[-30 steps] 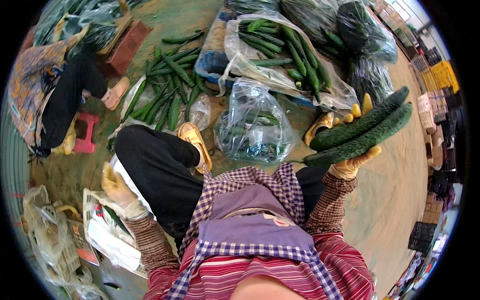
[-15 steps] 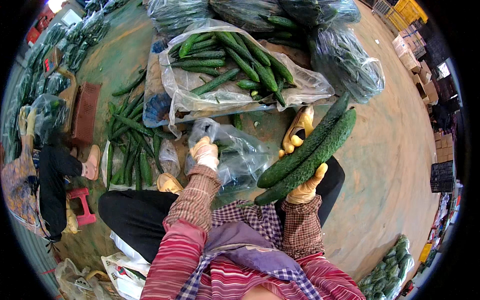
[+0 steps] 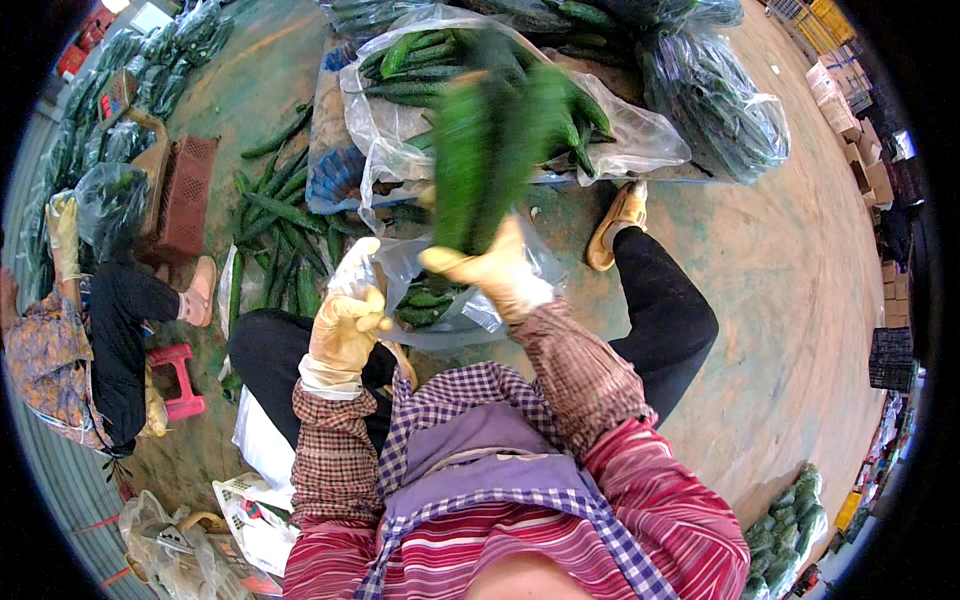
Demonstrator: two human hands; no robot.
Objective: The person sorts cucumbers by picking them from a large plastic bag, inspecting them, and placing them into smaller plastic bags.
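Note:
My right hand (image 3: 500, 272), in a pale yellow glove, grips large green cucumbers (image 3: 487, 160) by their lower ends. They stand nearly upright and are smeared by motion, hiding part of the pile behind. Below them a clear plastic bag (image 3: 540, 262) spreads between my legs with cucumbers (image 3: 422, 300) inside. My left hand (image 3: 345, 325), gloved too, is at the bag's left edge with several fingers curled and one pointing up; it appears to hold the film. Beyond lies a heap of cucumbers (image 3: 412, 72) on a plastic sheet (image 3: 640, 150) over a low blue-edged platform (image 3: 335, 185).
Loose cucumbers (image 3: 285, 215) lie on the floor at left. Filled clear bags (image 3: 715, 110) sit at the platform's right, another bag (image 3: 785, 535) at lower right. A co-worker's leg (image 3: 130, 310), a pink stool (image 3: 177, 383) and a brown crate (image 3: 185, 195) are at far left.
My right hand has swung left and forward with the cucumbers, from beside my right knee to over the bag. My left hand has come back and left, and my right leg has stretched outward.

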